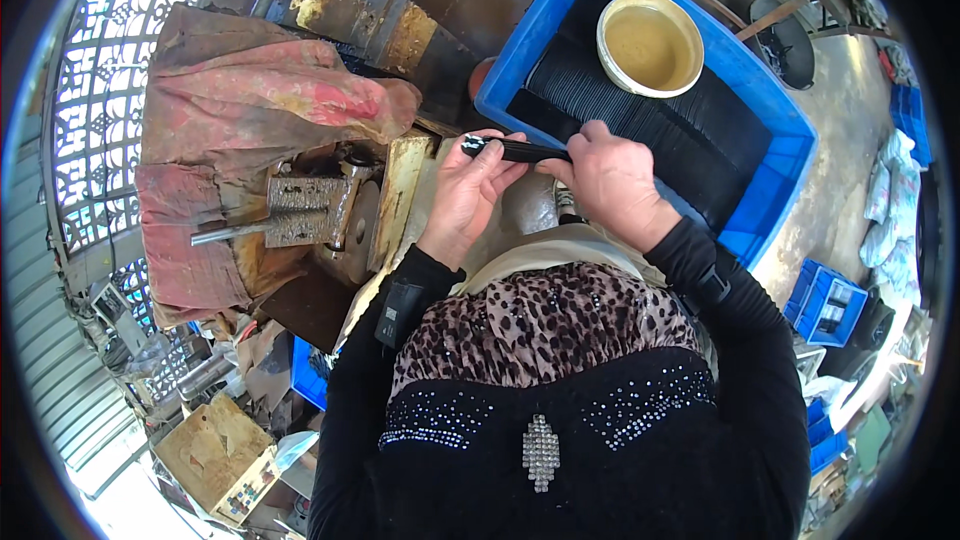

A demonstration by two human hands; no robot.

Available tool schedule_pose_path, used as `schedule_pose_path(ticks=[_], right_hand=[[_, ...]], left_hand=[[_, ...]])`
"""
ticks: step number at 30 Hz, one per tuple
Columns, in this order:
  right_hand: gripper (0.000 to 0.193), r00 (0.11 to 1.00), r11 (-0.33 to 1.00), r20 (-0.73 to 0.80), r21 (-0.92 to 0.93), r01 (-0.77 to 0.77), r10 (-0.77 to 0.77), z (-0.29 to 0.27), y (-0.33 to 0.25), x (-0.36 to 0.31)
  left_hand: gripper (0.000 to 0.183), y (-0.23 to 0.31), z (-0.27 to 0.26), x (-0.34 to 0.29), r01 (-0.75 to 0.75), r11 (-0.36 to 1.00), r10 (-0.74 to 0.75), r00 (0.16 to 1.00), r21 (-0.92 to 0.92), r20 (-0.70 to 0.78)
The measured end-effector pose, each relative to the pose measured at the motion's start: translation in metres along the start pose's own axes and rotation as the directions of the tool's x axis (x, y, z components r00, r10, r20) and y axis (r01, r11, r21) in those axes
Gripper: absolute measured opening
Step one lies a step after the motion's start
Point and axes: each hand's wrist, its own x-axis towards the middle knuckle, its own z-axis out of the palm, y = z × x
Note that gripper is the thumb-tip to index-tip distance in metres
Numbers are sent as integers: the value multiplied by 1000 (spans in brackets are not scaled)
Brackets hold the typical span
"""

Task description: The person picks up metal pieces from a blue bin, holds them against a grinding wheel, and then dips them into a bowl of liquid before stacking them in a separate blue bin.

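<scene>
Between my two hands is a small stack of thin black strips (532,152), held level, with a whitish patch at its left end. My left hand (474,185) grips that left end, thumb on top and fingers beneath. My right hand (618,178) closes on the other end, its fingers bent over the strips. Just beyond my hands stands a blue plastic crate (797,180) holding rows of tightly packed thin black pieces (640,112). On those pieces rests a cream bowl (650,45) of cloudy yellowish liquid.
To my left is a grimy machine with a metal block (305,208), a protruding rod (230,232) and a stained reddish cloth (235,105) draped over it. Smaller blue crates (826,303) lie on the right. A worn wooden box (215,450) sits lower left.
</scene>
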Motion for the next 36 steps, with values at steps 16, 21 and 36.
schedule_pose_path(ticks=[16, 21, 36], right_hand=[[25, 984, 991, 126, -64, -116, 124, -30, 85, -15], [20, 837, 814, 255, -482, -325, 484, -22, 143, -17], [23, 921, 906, 219, -351, -234, 323, -59, 145, -19]], left_hand=[[33, 24, -7, -4, -209, 895, 230, 973, 394, -5], [26, 43, -49, -16, -423, 388, 638, 764, 818, 93], [26, 53, -84, -18, -163, -259, 764, 569, 952, 305]])
